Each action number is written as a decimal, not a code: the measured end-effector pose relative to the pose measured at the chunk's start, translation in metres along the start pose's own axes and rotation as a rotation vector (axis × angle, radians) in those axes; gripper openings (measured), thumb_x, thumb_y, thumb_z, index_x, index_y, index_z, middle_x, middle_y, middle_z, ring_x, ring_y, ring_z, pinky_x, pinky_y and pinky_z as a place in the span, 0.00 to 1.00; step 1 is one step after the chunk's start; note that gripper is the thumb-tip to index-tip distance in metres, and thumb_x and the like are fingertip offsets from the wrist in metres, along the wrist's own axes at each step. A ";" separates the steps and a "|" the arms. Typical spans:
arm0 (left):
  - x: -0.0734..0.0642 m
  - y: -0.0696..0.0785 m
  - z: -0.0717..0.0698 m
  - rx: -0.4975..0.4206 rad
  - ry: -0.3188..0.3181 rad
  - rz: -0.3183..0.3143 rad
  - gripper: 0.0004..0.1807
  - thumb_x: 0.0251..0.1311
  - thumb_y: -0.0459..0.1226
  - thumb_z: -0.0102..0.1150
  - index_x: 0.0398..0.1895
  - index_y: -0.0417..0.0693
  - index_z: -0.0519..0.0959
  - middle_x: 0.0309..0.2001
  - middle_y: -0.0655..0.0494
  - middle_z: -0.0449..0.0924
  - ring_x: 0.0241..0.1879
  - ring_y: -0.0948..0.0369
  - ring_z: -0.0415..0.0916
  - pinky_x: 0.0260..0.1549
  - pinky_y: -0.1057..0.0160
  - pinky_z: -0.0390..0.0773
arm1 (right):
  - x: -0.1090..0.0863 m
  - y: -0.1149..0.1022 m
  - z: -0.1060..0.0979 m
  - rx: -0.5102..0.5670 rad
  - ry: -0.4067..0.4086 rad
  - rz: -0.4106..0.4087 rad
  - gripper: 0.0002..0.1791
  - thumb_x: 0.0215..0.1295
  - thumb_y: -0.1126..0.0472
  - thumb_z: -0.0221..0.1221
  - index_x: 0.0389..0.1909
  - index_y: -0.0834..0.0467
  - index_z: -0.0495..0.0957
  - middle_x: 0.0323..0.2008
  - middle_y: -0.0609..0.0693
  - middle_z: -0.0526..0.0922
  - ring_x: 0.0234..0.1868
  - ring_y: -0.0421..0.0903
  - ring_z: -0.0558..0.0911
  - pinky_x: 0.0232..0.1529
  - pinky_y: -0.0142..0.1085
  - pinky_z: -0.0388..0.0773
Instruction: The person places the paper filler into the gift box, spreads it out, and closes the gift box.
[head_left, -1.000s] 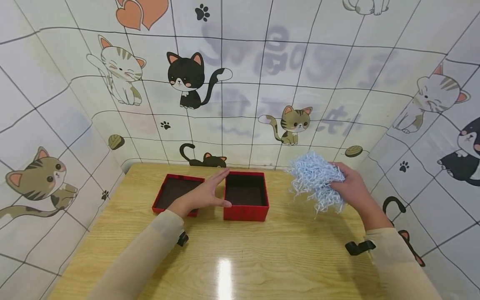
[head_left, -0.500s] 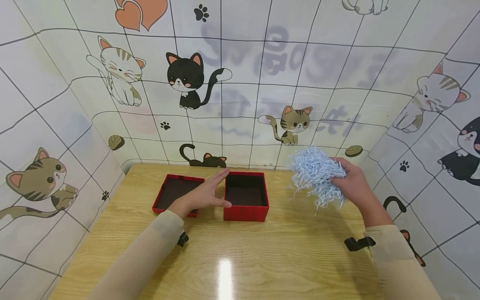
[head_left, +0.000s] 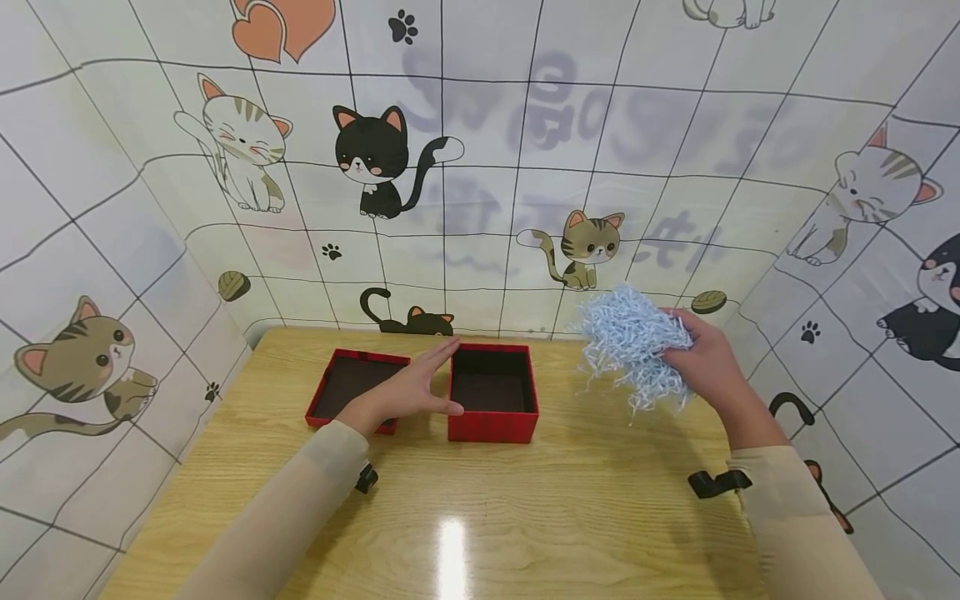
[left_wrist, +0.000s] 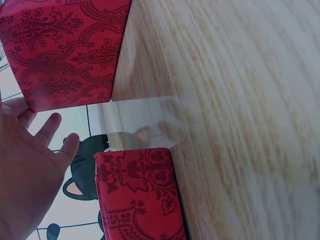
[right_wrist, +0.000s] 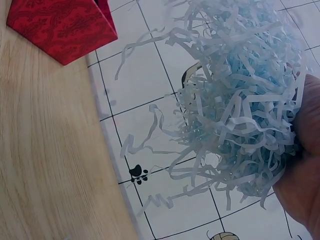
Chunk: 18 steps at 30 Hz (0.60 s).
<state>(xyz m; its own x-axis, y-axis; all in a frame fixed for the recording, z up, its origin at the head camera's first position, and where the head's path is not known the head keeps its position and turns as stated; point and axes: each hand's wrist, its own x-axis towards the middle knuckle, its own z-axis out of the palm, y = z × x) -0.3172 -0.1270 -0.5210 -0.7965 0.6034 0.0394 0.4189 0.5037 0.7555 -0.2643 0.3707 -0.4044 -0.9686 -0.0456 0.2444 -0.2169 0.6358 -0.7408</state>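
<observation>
My right hand [head_left: 707,360] grips a fluffy bundle of light-blue shredded paper [head_left: 630,337], held above the right part of the table; loose strands dangle from it in the right wrist view. A red box [head_left: 492,427] with a dark inside stands uncovered near the table's middle, nothing visible in it. At the box's left side, my left hand [head_left: 408,390] touches it with thumb and fingers spread and fairly straight. Partly behind that hand lies the box's red lid [head_left: 337,379], dark inside facing up. The left wrist view shows the patterned red box [left_wrist: 65,50] above the lid [left_wrist: 140,195].
The wooden table [head_left: 585,517] ends at the back against a wall covering [head_left: 480,200] printed with cats and grid lines. Similar side panels rise on the left and right. A bright light reflection lies on the table's front.
The right hand has lifted the shredded paper slightly upward. My left hand, the box and the lid have stayed in place.
</observation>
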 end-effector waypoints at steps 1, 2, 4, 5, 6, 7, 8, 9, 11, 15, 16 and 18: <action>0.000 0.000 0.000 -0.001 0.000 0.000 0.67 0.62 0.50 0.83 0.94 0.60 0.44 0.92 0.65 0.36 0.89 0.50 0.37 0.79 0.28 0.55 | 0.001 -0.001 0.000 0.001 0.000 -0.002 0.34 0.72 0.69 0.68 0.78 0.59 0.75 0.68 0.62 0.82 0.50 0.35 0.81 0.46 0.19 0.77; 0.000 0.001 0.000 -0.002 0.000 0.000 0.67 0.62 0.50 0.83 0.94 0.60 0.44 0.92 0.64 0.36 0.89 0.50 0.37 0.79 0.28 0.55 | 0.001 -0.003 0.001 0.000 0.000 -0.005 0.33 0.73 0.68 0.68 0.78 0.59 0.75 0.68 0.62 0.83 0.49 0.35 0.81 0.46 0.19 0.77; -0.001 0.001 0.000 0.001 0.000 0.002 0.67 0.62 0.50 0.83 0.94 0.60 0.44 0.92 0.63 0.36 0.89 0.50 0.37 0.79 0.27 0.55 | 0.002 -0.006 0.002 0.003 -0.003 -0.015 0.33 0.73 0.68 0.68 0.78 0.59 0.75 0.67 0.62 0.83 0.49 0.35 0.82 0.46 0.20 0.77; -0.001 0.002 0.000 0.002 0.001 0.001 0.67 0.62 0.50 0.83 0.94 0.61 0.44 0.92 0.63 0.37 0.89 0.50 0.37 0.79 0.28 0.55 | 0.003 -0.008 0.003 0.004 -0.004 -0.023 0.33 0.72 0.68 0.68 0.78 0.59 0.75 0.67 0.63 0.83 0.49 0.35 0.82 0.46 0.20 0.77; -0.001 0.002 0.000 0.003 0.001 0.002 0.67 0.62 0.50 0.83 0.94 0.61 0.44 0.92 0.63 0.37 0.89 0.50 0.37 0.79 0.27 0.55 | 0.004 -0.010 0.004 0.006 -0.005 -0.029 0.33 0.72 0.68 0.68 0.78 0.59 0.75 0.67 0.62 0.83 0.49 0.35 0.82 0.46 0.20 0.77; -0.001 0.002 0.000 0.003 0.000 0.002 0.67 0.62 0.50 0.83 0.94 0.61 0.44 0.92 0.63 0.37 0.89 0.50 0.37 0.79 0.27 0.56 | 0.004 -0.012 0.005 0.012 -0.006 -0.034 0.33 0.72 0.69 0.68 0.78 0.60 0.75 0.67 0.63 0.82 0.49 0.35 0.82 0.46 0.20 0.77; -0.001 0.003 0.000 0.003 0.000 -0.001 0.67 0.62 0.50 0.83 0.94 0.62 0.44 0.92 0.64 0.37 0.89 0.50 0.38 0.79 0.28 0.56 | 0.004 -0.014 0.005 0.015 -0.007 -0.042 0.34 0.71 0.70 0.68 0.77 0.60 0.75 0.67 0.63 0.82 0.49 0.35 0.81 0.46 0.20 0.77; -0.001 0.003 0.000 0.003 0.000 -0.002 0.67 0.62 0.50 0.83 0.94 0.62 0.44 0.92 0.64 0.37 0.89 0.50 0.38 0.79 0.28 0.56 | 0.005 -0.017 0.006 0.020 -0.010 -0.046 0.34 0.71 0.71 0.68 0.77 0.61 0.75 0.67 0.63 0.82 0.50 0.34 0.81 0.47 0.20 0.77; -0.001 0.003 0.000 0.001 0.000 -0.005 0.67 0.62 0.49 0.83 0.94 0.64 0.44 0.92 0.64 0.37 0.89 0.50 0.38 0.79 0.28 0.55 | 0.006 -0.021 0.009 0.027 -0.016 -0.053 0.34 0.70 0.72 0.68 0.77 0.61 0.75 0.67 0.63 0.82 0.51 0.34 0.81 0.47 0.20 0.77; -0.001 0.002 0.001 0.009 0.005 -0.005 0.66 0.63 0.49 0.83 0.94 0.62 0.44 0.92 0.63 0.37 0.89 0.49 0.38 0.79 0.27 0.54 | 0.009 -0.030 0.013 0.052 -0.044 -0.056 0.36 0.69 0.73 0.68 0.78 0.61 0.75 0.68 0.63 0.81 0.51 0.35 0.81 0.47 0.20 0.78; -0.001 0.002 0.001 0.010 0.005 -0.004 0.66 0.63 0.49 0.83 0.94 0.61 0.44 0.92 0.63 0.37 0.89 0.49 0.38 0.79 0.27 0.54 | 0.010 -0.032 0.014 0.061 -0.051 -0.058 0.36 0.68 0.74 0.67 0.78 0.61 0.75 0.68 0.62 0.82 0.50 0.35 0.82 0.46 0.21 0.78; -0.001 0.002 0.001 0.010 0.006 -0.002 0.66 0.63 0.49 0.83 0.94 0.59 0.44 0.92 0.63 0.37 0.89 0.48 0.37 0.79 0.27 0.54 | 0.011 -0.035 0.017 0.084 -0.063 -0.066 0.37 0.67 0.76 0.67 0.78 0.61 0.75 0.68 0.62 0.82 0.48 0.37 0.83 0.45 0.22 0.80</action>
<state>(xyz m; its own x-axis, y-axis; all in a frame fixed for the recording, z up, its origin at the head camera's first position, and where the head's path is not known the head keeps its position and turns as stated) -0.3150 -0.1263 -0.5202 -0.8000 0.5986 0.0415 0.4214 0.5112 0.7490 -0.2699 0.3344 -0.3865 -0.9571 -0.1349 0.2565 -0.2870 0.5632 -0.7748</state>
